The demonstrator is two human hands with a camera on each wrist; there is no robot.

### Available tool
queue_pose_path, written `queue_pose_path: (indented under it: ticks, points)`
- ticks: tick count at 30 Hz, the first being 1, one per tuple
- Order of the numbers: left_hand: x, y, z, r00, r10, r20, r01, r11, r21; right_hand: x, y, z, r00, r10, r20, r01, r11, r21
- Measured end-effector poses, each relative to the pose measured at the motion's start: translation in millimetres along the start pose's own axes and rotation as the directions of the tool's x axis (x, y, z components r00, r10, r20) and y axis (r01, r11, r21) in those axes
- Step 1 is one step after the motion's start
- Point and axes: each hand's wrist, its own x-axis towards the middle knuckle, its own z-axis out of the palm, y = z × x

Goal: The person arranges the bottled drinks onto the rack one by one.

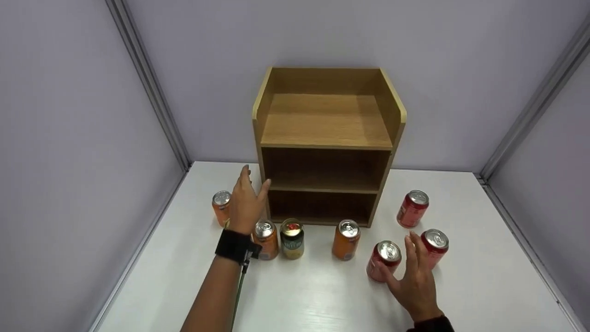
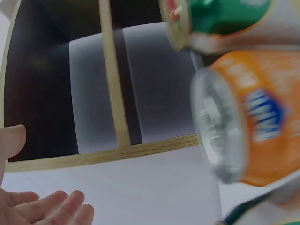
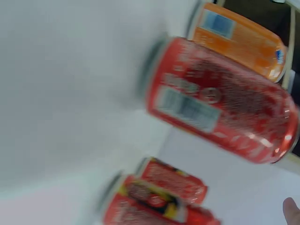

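Note:
My left hand (image 1: 247,203) is raised in front of the left side of the wooden shelf, fingers extended and thumb apart, holding nothing. Below it stand an orange soda can (image 1: 266,240) and a green-and-gold can (image 1: 292,238); a second orange can (image 1: 221,207) is partly hidden behind the hand. In the left wrist view, the fingers (image 2: 56,206) are spread away from the cans. My right hand (image 1: 415,281) has its fingers extended beside a red soda can (image 1: 384,261). The thumb overlaps this can in the head view; I cannot tell whether it touches. Another red can (image 1: 434,246) is partly behind the fingers.
A three-level wooden shelf (image 1: 327,120) stands at the back of the white table (image 1: 299,295). In front of its right side is another orange can (image 1: 346,240). A third red can (image 1: 413,209) stands farther back at right. Grey walls (image 1: 92,138) enclose the table.

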Motion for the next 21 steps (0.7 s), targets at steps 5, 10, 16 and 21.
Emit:
queue_pose_path:
  ticks: [5,10,16,21]
  points:
    - [14.7,-1.1,2.2,0.995,-0.080,0.058,0.081,0.997,-0.014,-18.0,5.3,-6.9,0.992,0.118,0.053,-0.117,0.993,-0.014]
    - [23.7,-2.6,6.4,0.992,-0.113,0.060,0.113,0.994,0.014,-24.8,1.1,-5.2,0.951,0.285,0.123,-0.280,0.959,-0.051]
    - [31.3,-6.6,6.5,0.999,-0.050,-0.001,0.050,0.992,0.112,-20.6,-12.3,3.2,0.806,0.539,0.246,-0.533,0.841,-0.096]
    - [32.2,-6.2,6.7,0.998,-0.027,-0.051,0.035,0.988,0.153,-13.9,-12.5,7.8,0.612,0.641,0.462,-0.666,0.734,-0.136]
